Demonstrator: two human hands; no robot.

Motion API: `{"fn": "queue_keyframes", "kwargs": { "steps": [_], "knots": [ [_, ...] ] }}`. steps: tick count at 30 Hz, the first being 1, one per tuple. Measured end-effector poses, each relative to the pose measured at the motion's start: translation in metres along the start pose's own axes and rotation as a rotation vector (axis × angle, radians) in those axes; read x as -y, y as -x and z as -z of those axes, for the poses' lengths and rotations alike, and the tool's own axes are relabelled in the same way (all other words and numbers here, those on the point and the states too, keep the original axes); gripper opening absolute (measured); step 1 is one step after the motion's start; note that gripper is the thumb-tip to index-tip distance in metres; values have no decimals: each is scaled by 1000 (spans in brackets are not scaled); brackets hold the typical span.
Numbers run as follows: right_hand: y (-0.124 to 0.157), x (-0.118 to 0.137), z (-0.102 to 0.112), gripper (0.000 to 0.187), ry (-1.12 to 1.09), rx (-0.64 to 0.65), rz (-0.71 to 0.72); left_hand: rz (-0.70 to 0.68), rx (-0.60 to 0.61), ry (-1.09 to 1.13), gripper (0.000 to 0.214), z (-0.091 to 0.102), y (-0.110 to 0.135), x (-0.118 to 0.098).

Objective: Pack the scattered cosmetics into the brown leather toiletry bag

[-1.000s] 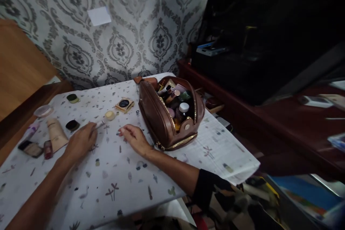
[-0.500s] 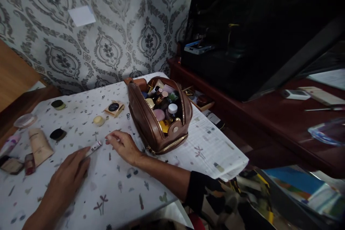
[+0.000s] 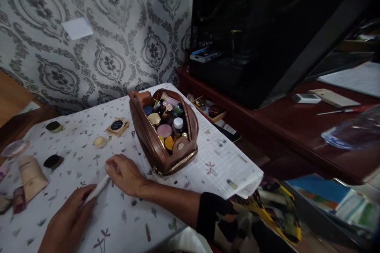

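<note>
Closest in, L hand (image 3: 69, 215) low on the pic, thumb & fingers narrow round a slim white tube (image 3: 99, 187), tube tilted up & away twd the R hand (image 3: 126, 174). R hand's fingers are curled in at the tube's far end; can't tell if they grip it or just touch. Both hands over the surface (image 3: 124, 235), white printed cloth on top. Off to the L: small red bottle (image 3: 19, 199) next to a beige squeeze tube (image 3: 31, 178), w/ a dark-lidded pot (image 3: 53, 161) just beyond. A bit farther, R of centre, brown bag (image 3: 145, 142) unzipped, packed w/ cosmetics, incl. a white-capped bottle (image 3: 178, 123) & a pink round item (image 3: 164, 130). L of the bag, a small cream pot (image 3: 100, 141), then a gold compact (image 3: 117, 126) w/ black disc, approx. level w/ a green pot (image 3: 54, 127) far L. Back there: patterned wall (image 3: 109, 61), white card (image 3: 77, 28) on it, big black screen (image 3: 252, 39) to the R.
</note>
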State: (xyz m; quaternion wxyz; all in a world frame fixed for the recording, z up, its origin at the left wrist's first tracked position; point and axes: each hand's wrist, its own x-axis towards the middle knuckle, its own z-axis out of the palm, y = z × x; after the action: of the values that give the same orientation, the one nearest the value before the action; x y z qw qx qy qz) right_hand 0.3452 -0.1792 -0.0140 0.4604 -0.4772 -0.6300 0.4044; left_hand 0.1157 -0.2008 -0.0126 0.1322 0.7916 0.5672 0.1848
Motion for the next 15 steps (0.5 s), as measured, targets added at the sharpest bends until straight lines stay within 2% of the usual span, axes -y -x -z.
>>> {"fn": "queue_keyframes", "kwargs": {
  "steps": [4,7,9,12,15],
  "knots": [
    [2,6,0,23,79,47,-2,124,2,329,50,2,-8,-10],
    [3,11,2,28,66,101,-62,228,14,423,52,5,-12,-16],
    [3,14,5,31,20,129,-120,296,-3,443,54,6,-13,-20],
    [4,18,10,28,-101,138,-179,381,-98,542,56,6,-14,-30],
    [5,19,10,17,-265,73,-188,464,-137,704,58,5,-15,-44]
  ]
}}
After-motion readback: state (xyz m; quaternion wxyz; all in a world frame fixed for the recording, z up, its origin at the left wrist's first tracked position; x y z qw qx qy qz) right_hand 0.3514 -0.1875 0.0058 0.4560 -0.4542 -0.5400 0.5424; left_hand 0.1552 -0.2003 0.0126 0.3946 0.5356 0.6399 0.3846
